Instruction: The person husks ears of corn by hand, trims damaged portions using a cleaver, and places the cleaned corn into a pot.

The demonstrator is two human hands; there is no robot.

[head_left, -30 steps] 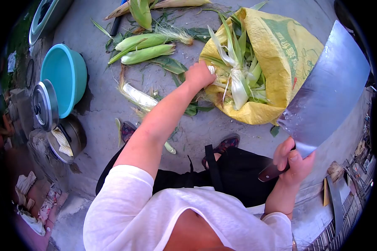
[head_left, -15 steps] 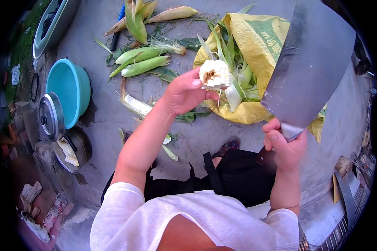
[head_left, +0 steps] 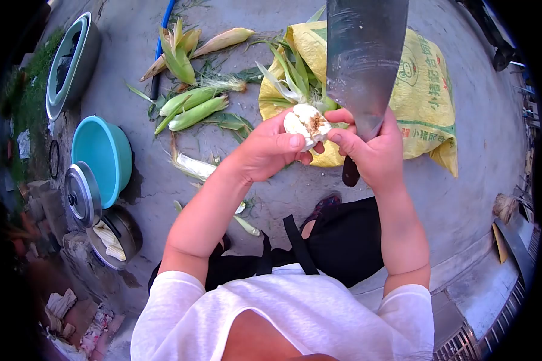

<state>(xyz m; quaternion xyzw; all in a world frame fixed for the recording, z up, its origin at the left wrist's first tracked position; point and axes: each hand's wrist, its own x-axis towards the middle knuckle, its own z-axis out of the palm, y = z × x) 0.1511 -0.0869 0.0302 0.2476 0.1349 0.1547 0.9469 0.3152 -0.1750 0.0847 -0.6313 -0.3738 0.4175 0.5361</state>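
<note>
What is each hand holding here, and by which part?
Left hand grips the piece of corn cob around its side. Right hand holds the cleaver by its handle and touches the cob.

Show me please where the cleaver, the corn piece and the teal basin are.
cleaver (head_left: 362,66), head view, middle of the flat blade.
corn piece (head_left: 307,120), head view, its pale cut end between both hands.
teal basin (head_left: 102,157), head view, bare inner wall.
</note>
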